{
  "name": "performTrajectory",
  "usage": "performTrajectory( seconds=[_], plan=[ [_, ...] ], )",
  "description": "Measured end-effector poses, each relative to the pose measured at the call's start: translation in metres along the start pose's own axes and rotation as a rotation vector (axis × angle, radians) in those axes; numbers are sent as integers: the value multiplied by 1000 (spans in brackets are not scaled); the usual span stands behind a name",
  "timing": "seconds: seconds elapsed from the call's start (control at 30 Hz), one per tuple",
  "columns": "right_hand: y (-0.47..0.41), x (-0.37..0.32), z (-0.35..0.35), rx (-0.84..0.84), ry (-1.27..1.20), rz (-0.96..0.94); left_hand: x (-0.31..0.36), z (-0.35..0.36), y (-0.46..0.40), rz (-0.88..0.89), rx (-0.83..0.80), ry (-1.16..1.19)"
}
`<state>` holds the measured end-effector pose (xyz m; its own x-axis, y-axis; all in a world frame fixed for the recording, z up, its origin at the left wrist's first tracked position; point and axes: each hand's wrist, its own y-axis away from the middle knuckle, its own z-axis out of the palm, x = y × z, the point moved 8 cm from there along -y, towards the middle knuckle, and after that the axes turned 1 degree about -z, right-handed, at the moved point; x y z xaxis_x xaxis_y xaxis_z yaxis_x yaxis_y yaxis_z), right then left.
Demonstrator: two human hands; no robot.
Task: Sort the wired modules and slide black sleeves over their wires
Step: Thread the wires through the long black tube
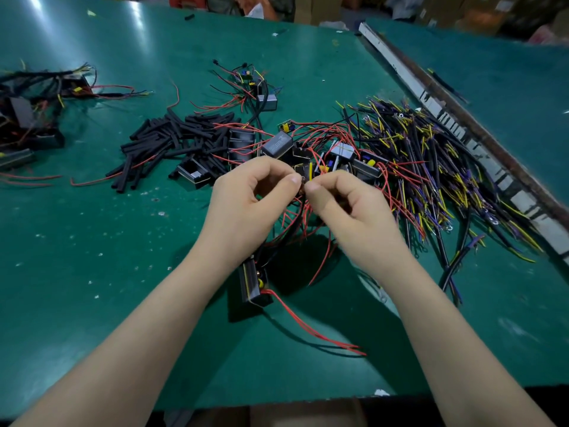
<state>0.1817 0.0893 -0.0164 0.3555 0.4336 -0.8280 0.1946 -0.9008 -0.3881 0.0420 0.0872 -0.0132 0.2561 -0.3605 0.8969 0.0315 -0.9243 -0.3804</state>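
Where red wires (303, 211) bunch, both hands (303, 188) pinching together (seemingly one wire end).

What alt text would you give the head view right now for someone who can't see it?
Two bare hands, left hand and right hand, meet over a green table, pinching red wires between thumbs and fingers. Below them lies a black module; a pile of black sleeves sits left, and bundled yellow and purple wires right.
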Motion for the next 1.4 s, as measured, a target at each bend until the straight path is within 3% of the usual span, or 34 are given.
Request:
performTrajectory(
  seconds=[0.13, 0.27, 0.4, 0.57, 0.77, 0.97, 1.13, 1.4],
  plan=[
    [6, -23, 0, 59, 457, -383, -9, 2, 2, -93, 28, -13],
    [10, -26, 2, 57, 598, -500, -15, 6, -1, -132, -35, -75],
    [11, -32, -3, 172, 687, -550, -12, 7, -2, -88, -112, -151],
    [13, -34, -5, 212, 650, -563, -6, 14, -1, -44, -287, -148],
    [5, -19, 2, -41, 477, -461, -9, 15, 2, -99, -526, -107],
    [3, -15, 3, -184, 269, -357, -15, 15, 6, -235, -553, 126],
    [2, -16, -6, -60, 252, -328, -16, 17, 3, -295, -434, 211],
    [6, -25, -27, 241, 200, -324, -12, 16, 2, -228, -304, 143]
  ],
)
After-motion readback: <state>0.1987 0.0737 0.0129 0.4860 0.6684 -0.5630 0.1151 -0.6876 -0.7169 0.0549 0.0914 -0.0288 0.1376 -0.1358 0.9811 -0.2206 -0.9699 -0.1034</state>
